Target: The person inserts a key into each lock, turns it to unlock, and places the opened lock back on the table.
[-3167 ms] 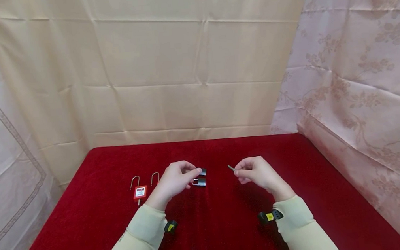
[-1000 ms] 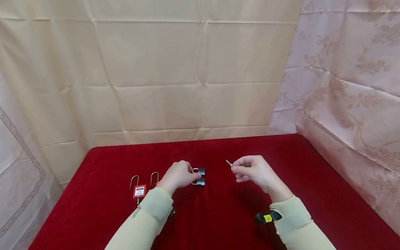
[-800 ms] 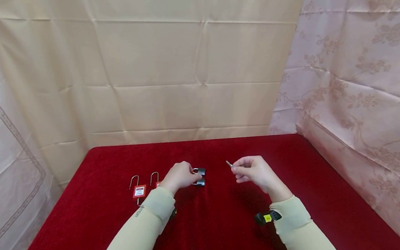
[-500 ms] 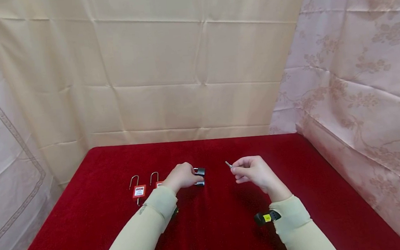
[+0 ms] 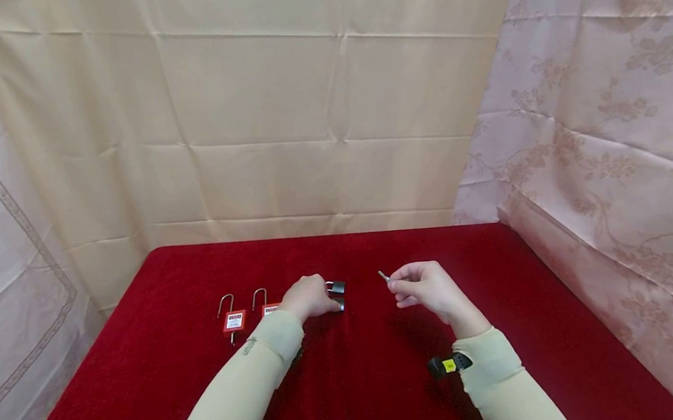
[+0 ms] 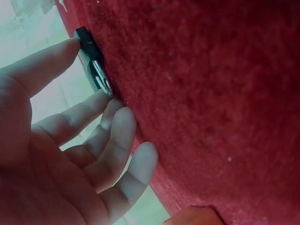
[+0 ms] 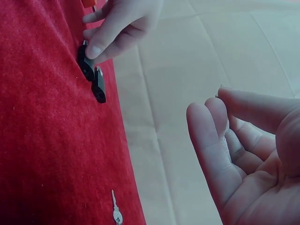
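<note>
Two dark padlocks with silver shackles lie on the red cloth in the middle of the table. My left hand (image 5: 306, 298) pinches the near padlock (image 5: 340, 304), thumb on its body and fingertips at its shackle, as the left wrist view shows. Just beyond it is the far padlock (image 5: 337, 288), apart from my fingers. To the right, my right hand (image 5: 430, 287) is raised and pinches a slim metal key (image 5: 384, 276) between thumb and fingers, its tip pointing up and left. In the right wrist view only a speck of that key shows at the fingertips.
Two red padlocks, the left one (image 5: 235, 321) and one partly behind my left wrist (image 5: 270, 308), lie at left with raised shackles. Another key (image 7: 116, 214) lies on the cloth in the right wrist view. Cloth curtains (image 5: 327, 104) surround the table (image 5: 411, 243).
My left hand was at the far padlock 3.2 seconds ago; it is now on the near one, having shifted slightly right and covering more of it. The right hand has barely moved.
</note>
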